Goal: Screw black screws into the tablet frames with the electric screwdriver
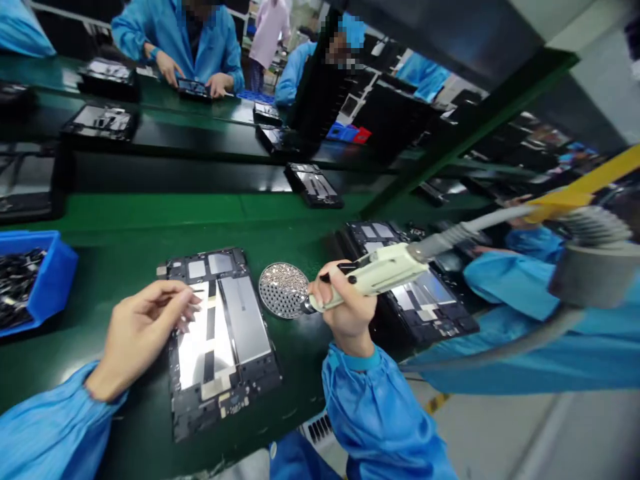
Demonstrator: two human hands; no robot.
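My right hand (350,310) is wrapped around a pale green electric screwdriver (375,273). The screwdriver's tip points down-left at a round screw tray (284,290), whose dish has holes on one side and many small screws on the other. My left hand (143,327) is over the left side of an opened tablet (245,320), thumb and fingers drawn together. Whatever those fingers pinch, if anything, is too small to make out. The tablet lies flat on the green bench, showing its silvery batteries and dark frame.
More opened tablets (430,300) lie stacked to the right, beside a co-worker's blue sleeve (515,280). At left is a blue bin (55,280) of small dark parts. A conveyor (200,170) runs behind the bench with several devices around it. Across it, a person (185,40) handles a device.
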